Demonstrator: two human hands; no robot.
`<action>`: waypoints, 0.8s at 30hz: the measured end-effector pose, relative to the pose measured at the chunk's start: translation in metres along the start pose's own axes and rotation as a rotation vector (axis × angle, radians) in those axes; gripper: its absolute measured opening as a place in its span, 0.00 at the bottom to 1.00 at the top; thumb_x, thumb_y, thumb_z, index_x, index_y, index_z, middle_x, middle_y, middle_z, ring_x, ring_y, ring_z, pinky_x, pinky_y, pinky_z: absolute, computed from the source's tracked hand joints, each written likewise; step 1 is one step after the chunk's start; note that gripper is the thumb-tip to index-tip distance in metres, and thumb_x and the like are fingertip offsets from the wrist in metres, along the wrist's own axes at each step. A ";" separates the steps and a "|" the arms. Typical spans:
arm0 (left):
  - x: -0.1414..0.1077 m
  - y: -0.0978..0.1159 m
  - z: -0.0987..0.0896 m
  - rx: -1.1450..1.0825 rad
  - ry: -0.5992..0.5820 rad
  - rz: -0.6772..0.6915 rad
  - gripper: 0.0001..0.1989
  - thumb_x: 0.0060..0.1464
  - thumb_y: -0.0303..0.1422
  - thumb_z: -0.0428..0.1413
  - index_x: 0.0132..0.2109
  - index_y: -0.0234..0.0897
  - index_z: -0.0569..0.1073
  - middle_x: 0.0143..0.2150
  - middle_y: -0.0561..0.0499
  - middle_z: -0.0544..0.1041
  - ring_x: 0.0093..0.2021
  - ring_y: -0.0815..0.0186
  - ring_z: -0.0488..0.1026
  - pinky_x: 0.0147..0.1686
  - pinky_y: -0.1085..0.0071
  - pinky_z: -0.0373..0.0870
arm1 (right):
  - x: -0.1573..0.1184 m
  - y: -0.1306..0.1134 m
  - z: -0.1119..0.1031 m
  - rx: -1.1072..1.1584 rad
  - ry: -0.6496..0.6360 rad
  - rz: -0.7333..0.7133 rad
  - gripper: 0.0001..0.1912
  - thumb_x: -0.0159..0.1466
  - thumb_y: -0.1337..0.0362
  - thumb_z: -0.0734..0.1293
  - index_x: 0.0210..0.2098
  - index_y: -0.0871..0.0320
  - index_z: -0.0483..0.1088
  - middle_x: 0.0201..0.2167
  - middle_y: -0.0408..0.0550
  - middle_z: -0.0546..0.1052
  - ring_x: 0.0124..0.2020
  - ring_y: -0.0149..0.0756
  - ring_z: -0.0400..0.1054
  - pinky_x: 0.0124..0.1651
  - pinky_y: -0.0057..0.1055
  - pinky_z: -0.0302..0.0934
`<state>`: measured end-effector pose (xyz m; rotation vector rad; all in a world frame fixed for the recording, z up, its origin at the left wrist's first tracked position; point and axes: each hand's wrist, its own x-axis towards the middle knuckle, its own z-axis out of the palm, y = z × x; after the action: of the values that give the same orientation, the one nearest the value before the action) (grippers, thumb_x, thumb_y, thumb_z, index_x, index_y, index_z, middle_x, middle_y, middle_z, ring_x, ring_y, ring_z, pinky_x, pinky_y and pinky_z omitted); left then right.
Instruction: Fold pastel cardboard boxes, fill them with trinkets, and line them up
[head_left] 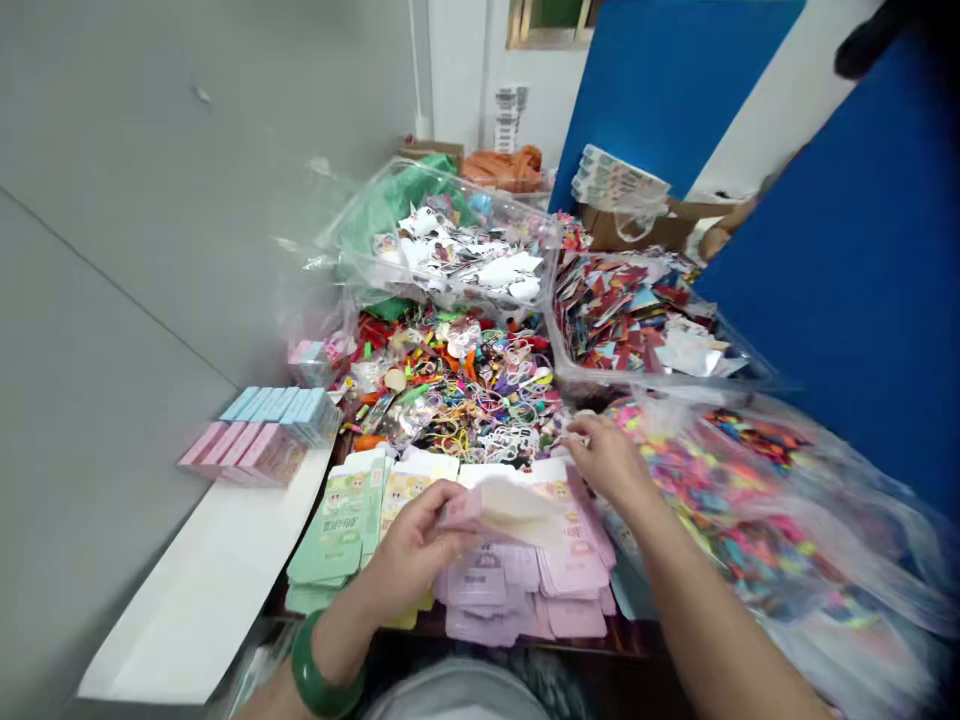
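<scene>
My left hand [409,545], with a green bangle [322,668] on its wrist, is shut on a flat pink-and-cream paper packet [510,512]. Below it lie overlapping stacks of flat lilac-pink paper packets [517,590] and green ones [337,530]. My right hand [607,462] reaches over the far end of those stacks, its fingertips pinched together at the edge of a heap of colourful hair ties and small accessories [457,385]. Whether those fingertips hold anything is hard to make out.
Folded pink and blue boxes [262,435] stand on a white board [202,590] at the left. Clear plastic bags of printed pieces [450,245] and colourful items [780,520] surround the heap. A co-worker's hand [720,230] shows beyond the blue panel [847,260].
</scene>
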<state>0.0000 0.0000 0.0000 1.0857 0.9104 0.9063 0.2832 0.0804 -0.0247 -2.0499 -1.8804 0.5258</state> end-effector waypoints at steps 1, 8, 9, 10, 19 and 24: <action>-0.001 0.000 0.000 -0.030 0.011 0.013 0.11 0.50 0.29 0.63 0.42 0.39 0.73 0.36 0.54 0.76 0.39 0.67 0.72 0.40 0.73 0.69 | 0.005 0.002 -0.002 0.010 -0.037 -0.006 0.12 0.60 0.65 0.64 0.38 0.61 0.77 0.44 0.55 0.76 0.43 0.42 0.69 0.43 0.30 0.58; 0.001 -0.006 -0.001 -0.299 0.080 -0.001 0.19 0.51 0.33 0.64 0.50 0.41 0.71 0.44 0.49 0.79 0.42 0.63 0.76 0.41 0.68 0.73 | 0.024 0.007 -0.011 0.098 -0.154 -0.042 0.06 0.55 0.68 0.66 0.22 0.58 0.73 0.25 0.45 0.75 0.29 0.34 0.67 0.31 0.27 0.54; 0.001 -0.007 -0.001 -0.337 0.078 -0.006 0.19 0.52 0.33 0.64 0.51 0.41 0.71 0.45 0.49 0.79 0.43 0.63 0.76 0.42 0.68 0.74 | 0.025 0.006 -0.011 0.115 -0.164 -0.045 0.06 0.54 0.68 0.67 0.21 0.58 0.72 0.24 0.44 0.75 0.28 0.34 0.67 0.31 0.27 0.54; 0.002 -0.007 -0.001 -0.371 0.072 -0.010 0.20 0.51 0.33 0.64 0.51 0.41 0.71 0.45 0.49 0.80 0.43 0.62 0.76 0.42 0.67 0.75 | 0.025 0.005 -0.011 0.133 -0.175 -0.045 0.05 0.52 0.68 0.67 0.20 0.58 0.72 0.22 0.44 0.74 0.27 0.33 0.66 0.30 0.27 0.53; 0.008 -0.009 -0.003 -0.339 0.136 -0.033 0.19 0.52 0.32 0.63 0.52 0.40 0.72 0.46 0.48 0.79 0.41 0.62 0.77 0.40 0.66 0.76 | 0.017 -0.010 -0.036 0.434 -0.067 0.065 0.15 0.54 0.52 0.66 0.26 0.59 0.72 0.17 0.41 0.69 0.18 0.30 0.58 0.24 0.29 0.51; 0.012 -0.009 0.008 -0.211 0.197 -0.058 0.18 0.51 0.33 0.63 0.50 0.37 0.73 0.45 0.47 0.79 0.40 0.63 0.76 0.40 0.68 0.74 | -0.015 -0.052 -0.052 0.894 0.068 -0.060 0.15 0.53 0.51 0.71 0.29 0.57 0.73 0.28 0.43 0.73 0.23 0.29 0.61 0.26 0.27 0.55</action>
<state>0.0126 0.0063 -0.0085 0.7953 0.9780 1.0485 0.2600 0.0717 0.0460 -1.3800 -1.2902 1.0289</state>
